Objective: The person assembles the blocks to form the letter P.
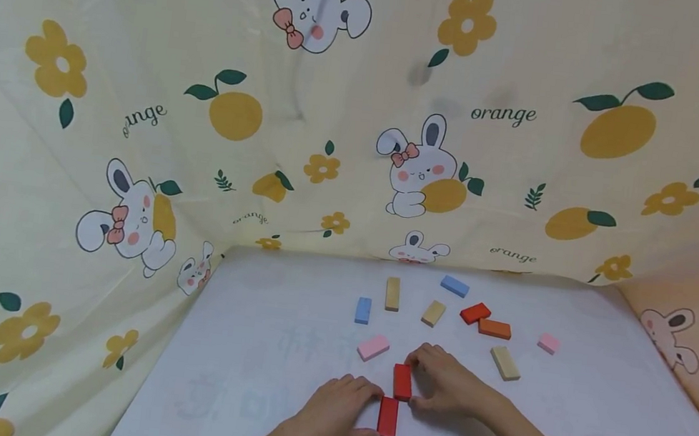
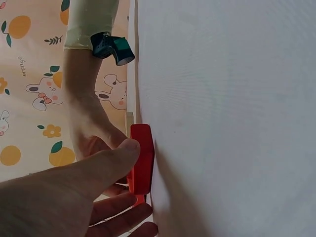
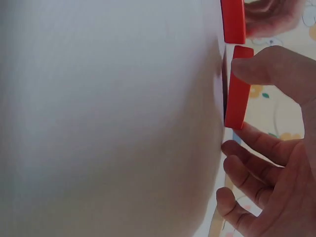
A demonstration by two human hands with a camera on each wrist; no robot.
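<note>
Two red rectangular blocks lie end to end, slightly offset, near the front of the white table. My left hand [image 1: 337,411] grips the nearer red block [image 1: 388,418] from its left, thumb at the near end and a finger at the far end. On the farther red block [image 1: 402,382], my right hand [image 1: 444,380] has its thumb and index finger around the right side. The left wrist view shows the thumb against the nearer block [image 2: 141,160]. In the right wrist view the thumb presses on the farther block [image 3: 238,101], with the other fingers loosely bent.
Beyond the hands lie a pink block [image 1: 373,348], a blue block [image 1: 362,311], a tan block [image 1: 392,294], an orange block [image 1: 495,329] touching another red block [image 1: 475,313], and several more. A patterned cloth [image 1: 362,104] hangs behind the table [image 1: 231,348].
</note>
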